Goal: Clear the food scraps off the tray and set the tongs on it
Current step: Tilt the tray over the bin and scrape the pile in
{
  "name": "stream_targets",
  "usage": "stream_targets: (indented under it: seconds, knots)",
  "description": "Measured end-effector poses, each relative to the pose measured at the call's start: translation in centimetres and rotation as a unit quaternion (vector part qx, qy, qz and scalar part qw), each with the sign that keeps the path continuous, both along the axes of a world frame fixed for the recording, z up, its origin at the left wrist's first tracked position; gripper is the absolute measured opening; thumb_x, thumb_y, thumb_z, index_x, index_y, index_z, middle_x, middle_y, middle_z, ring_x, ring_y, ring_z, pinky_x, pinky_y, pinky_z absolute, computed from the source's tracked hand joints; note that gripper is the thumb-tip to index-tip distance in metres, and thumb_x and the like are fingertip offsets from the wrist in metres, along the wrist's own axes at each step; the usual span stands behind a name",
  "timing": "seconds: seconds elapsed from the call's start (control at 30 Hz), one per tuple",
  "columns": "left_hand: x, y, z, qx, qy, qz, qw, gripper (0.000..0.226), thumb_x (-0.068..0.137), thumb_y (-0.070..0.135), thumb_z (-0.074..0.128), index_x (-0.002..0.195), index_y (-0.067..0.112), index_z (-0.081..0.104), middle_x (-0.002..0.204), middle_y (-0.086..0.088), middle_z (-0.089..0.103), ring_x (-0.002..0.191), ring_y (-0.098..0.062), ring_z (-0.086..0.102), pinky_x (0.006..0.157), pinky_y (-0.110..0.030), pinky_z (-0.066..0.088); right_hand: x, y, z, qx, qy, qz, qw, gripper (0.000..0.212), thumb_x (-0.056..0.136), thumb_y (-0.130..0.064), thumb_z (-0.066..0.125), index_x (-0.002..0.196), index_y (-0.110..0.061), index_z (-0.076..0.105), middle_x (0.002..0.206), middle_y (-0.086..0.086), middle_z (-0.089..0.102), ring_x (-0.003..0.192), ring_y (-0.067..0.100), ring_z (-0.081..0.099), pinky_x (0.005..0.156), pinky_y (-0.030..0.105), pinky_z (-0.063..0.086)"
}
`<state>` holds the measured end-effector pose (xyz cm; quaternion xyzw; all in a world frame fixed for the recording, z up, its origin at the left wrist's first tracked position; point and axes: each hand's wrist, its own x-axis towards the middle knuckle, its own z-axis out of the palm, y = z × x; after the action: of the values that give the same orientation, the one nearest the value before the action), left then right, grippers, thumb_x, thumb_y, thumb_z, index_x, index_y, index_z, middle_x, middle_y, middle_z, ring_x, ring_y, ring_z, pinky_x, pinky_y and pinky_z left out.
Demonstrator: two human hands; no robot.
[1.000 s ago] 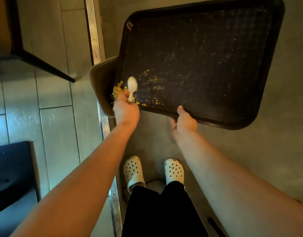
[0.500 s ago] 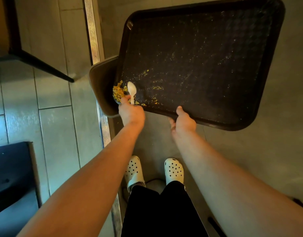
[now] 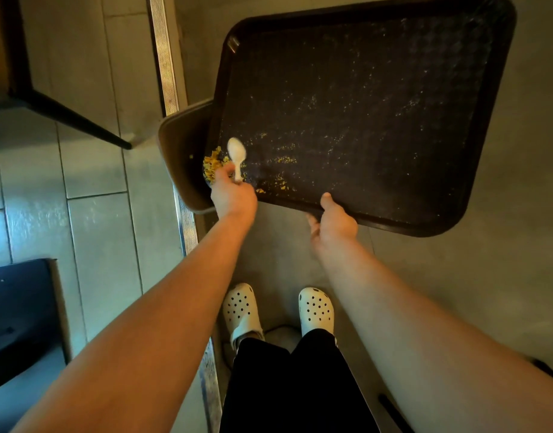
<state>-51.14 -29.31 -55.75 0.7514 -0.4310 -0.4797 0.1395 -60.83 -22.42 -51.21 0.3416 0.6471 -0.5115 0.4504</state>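
Presently the right hand (image 3: 333,221) grips the near rim of the dark brown tray (image 3: 487,151), thumb on top, holding it over a tan bin (image 3: 178,157). The left hand (image 3: 233,193) is closed around a white plastic spoon (image 3: 237,156), bowl at the tray's left corner. Yellow food scraps (image 3: 212,165) sit heaped at that corner over the bin; finer crumbs (image 3: 284,159) are scattered across the tray. White clogs (image 3: 241,310) stand below.

light: dim, warm | glare: pale sheen on floor tiles (image 3: 91,170) | edges: wide-angle bowing | focus: soft, grainy
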Motion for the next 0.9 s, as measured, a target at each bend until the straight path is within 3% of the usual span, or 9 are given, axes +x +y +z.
stream_targets:
  seconds: [0.1,0.2,0.33,0.47,0.53,0.67,0.8,0.9]
  knots:
    - [-1.7,1.7,1.0,-0.045,0.083,-0.115,0.989,0.038,0.094,0.001,0.043,0.129,0.015,0.046,0.102,0.002,0.052,0.092,-0.014,0.054,0.08,-0.025,0.045,0.0,-0.2,-0.4,-0.005,0.012,-0.009,1.0,0.043,0.092,-0.01,0.058,0.131,0.0,0.043,0.105,0.009,0.052,0.1,0.023,0.056,0.095,0.033,0.049]
    - [-2.9,2.6,0.7,-0.03,0.083,-0.164,0.982,0.039,0.094,0.002,0.043,0.13,0.017,0.045,0.113,-0.006,0.055,0.099,-0.018,0.055,0.085,-0.028,0.046,0.2,-0.2,-0.9,-0.006,0.018,0.002,1.0,0.041,0.092,-0.012,0.059,0.128,0.004,0.048,0.114,0.016,0.061,0.102,0.026,0.061,0.073,0.023,0.054]
    - [-1.5,3.3,-0.3,-0.009,0.03,-0.083,0.996,0.04,0.091,-0.001,0.041,0.128,0.015,0.045,0.118,-0.011,0.054,0.105,-0.023,0.055,0.091,-0.033,0.046,0.2,-0.1,-0.9,0.003,0.022,-0.002,1.0,0.043,0.091,-0.012,0.06,0.13,-0.001,0.046,0.103,0.009,0.058,0.094,0.023,0.059,0.088,0.031,0.053]
    - [0.3,3.6,-0.7,-0.009,-0.023,-0.01,1.0,0.04,0.091,-0.001,0.04,0.127,0.015,0.047,0.12,-0.012,0.054,0.109,-0.025,0.054,0.09,-0.03,0.042,-0.1,0.0,-0.7,0.004,0.011,-0.01,1.0,0.044,0.09,-0.011,0.061,0.13,-0.005,0.044,0.104,0.008,0.051,0.085,0.018,0.055,0.088,0.031,0.052]
    - [-0.2,4.1,0.0,-0.035,0.023,-0.063,0.997,0.04,0.092,-0.001,0.041,0.127,0.016,0.048,0.117,-0.008,0.054,0.104,-0.019,0.054,0.089,-0.026,0.042,-0.1,-0.1,-0.7,0.004,0.011,-0.006,1.0,0.043,0.09,-0.012,0.062,0.13,-0.005,0.045,0.098,0.006,0.052,0.076,0.016,0.056,0.09,0.034,0.052]
    - [-2.0,5.2,1.2,-0.043,0.079,-0.178,0.98,0.04,0.091,-0.001,0.044,0.127,0.017,0.049,0.113,-0.004,0.054,0.101,-0.016,0.053,0.092,-0.027,0.045,0.0,-0.2,-1.3,0.002,0.026,-0.004,1.0,0.04,0.09,-0.011,0.062,0.126,-0.001,0.047,0.085,0.008,0.056,0.076,0.022,0.06,0.086,0.038,0.054]
    - [-1.0,5.1,0.9,0.013,0.046,-0.074,0.996,0.04,0.092,-0.001,0.04,0.128,0.016,0.047,0.111,-0.004,0.055,0.105,-0.019,0.055,0.093,-0.031,0.046,-0.1,0.0,-1.0,0.018,0.022,0.012,1.0,0.041,0.088,-0.013,0.064,0.125,-0.006,0.047,0.088,0.003,0.054,0.076,0.017,0.056,0.079,0.031,0.053]
    - [0.2,4.5,0.5,0.03,-0.005,0.01,0.999,0.041,0.092,-0.002,0.038,0.129,0.014,0.046,0.117,-0.009,0.054,0.109,-0.023,0.055,0.091,-0.031,0.045,-0.2,0.2,-0.6,0.009,0.011,-0.004,1.0,0.043,0.089,-0.011,0.062,0.129,-0.007,0.044,0.097,0.003,0.052,0.083,0.018,0.057,0.085,0.031,0.052]
